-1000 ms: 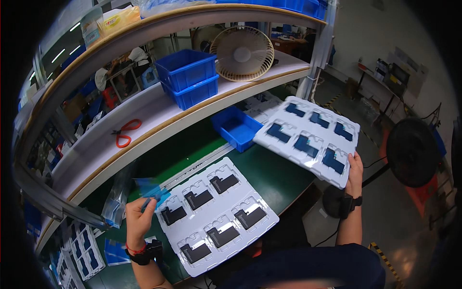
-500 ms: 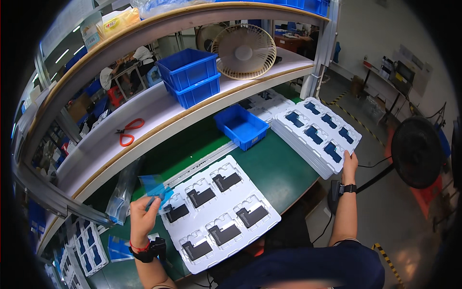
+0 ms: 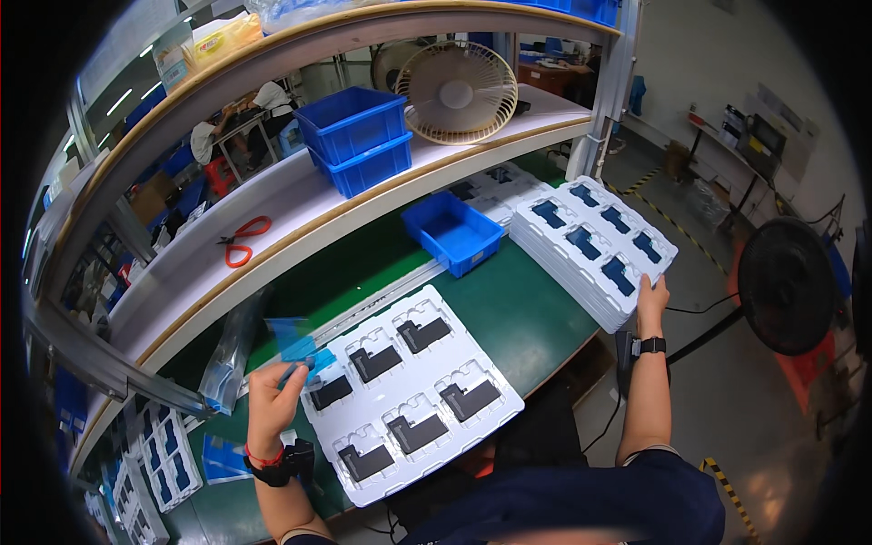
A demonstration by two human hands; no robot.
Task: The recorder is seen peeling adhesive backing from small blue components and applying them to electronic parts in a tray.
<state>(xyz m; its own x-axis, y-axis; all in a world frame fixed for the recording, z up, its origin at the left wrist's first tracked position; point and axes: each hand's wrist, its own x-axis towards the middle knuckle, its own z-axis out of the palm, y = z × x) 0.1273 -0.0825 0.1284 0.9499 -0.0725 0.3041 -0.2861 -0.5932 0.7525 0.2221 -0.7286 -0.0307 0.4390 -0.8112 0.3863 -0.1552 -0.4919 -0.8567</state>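
The left hand (image 3: 275, 400) pinches blue film (image 3: 292, 338) by the front tray (image 3: 391, 391), laid flat along the table's (image 3: 554, 313) near edge seemingly for easy reach, while the right hand (image 3: 652, 304) grips the tray stack (image 3: 563, 275) at the right edge, probably steadying it.

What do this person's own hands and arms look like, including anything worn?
Both hands are bare. Above the left hand sit a thin red band and a black strap with a dark boxy device. The right hand has a black wristband. The right sleeve is navy.
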